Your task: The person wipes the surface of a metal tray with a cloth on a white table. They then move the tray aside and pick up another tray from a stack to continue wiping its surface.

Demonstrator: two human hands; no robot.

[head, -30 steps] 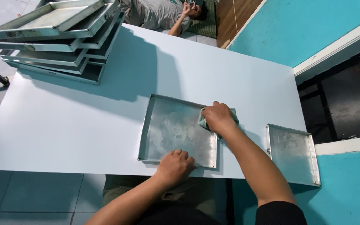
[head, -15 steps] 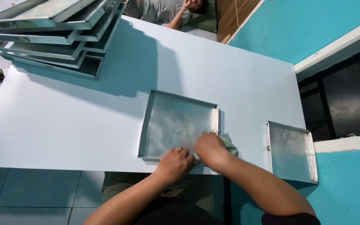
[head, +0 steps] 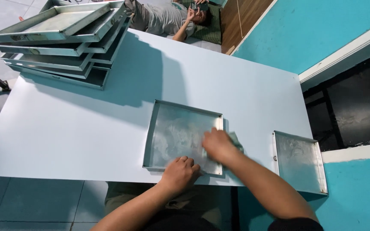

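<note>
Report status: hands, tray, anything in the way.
Left hand pinning near edge of tray. Right hand pressing cloth inside tray, blurred. Second tray to the right, apart. Nothing in the way.

Shallow square metal tray (head: 172, 132), flat on white table nr front edge, greenish cloth (head: 235, 140) at its right rim

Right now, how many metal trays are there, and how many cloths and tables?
Metal trays lying alone: 2, one under the hands and one at the table's right end
Stacked metal trays: about 7, exact count hard to tell
Green cloth: 1
White table: 1
Total: about 11
</note>
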